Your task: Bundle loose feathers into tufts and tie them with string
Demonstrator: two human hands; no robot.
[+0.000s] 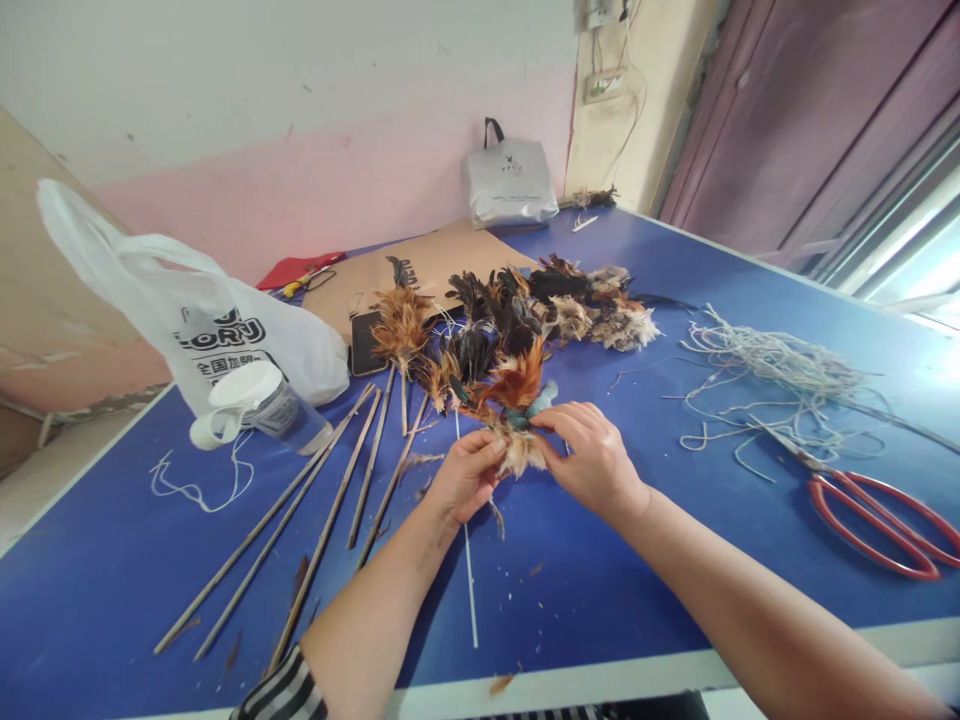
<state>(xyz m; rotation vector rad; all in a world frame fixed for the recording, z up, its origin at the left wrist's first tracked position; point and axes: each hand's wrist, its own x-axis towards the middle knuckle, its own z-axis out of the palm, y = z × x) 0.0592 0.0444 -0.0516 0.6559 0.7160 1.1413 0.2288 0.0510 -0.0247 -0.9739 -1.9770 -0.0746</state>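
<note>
Both hands meet over the table around a small feather bundle (516, 455), with pale fluff below and orange-brown plumes above. My left hand (471, 470) pinches its left side between thumb and fingers. My right hand (596, 455) has thumb and fingertips closed on its right side, by a blue-green patch at the middle whose material I cannot make out. Just beyond lie several dark and brown feather bunches (517, 320). To the left, one brown feather bunch is fixed on a stick (404, 405). A thin white strip (469, 580) runs along the table below my hands.
Several thin sticks (330, 530) lie left. A clear bottle with white lid (281, 410) leans by a white plastic bag (217, 330). A phone (367, 343), cardboard (337, 300) and silver bag (511, 185) sit farther back. Right are tangled string (780, 365) and red-handled scissors (877, 510).
</note>
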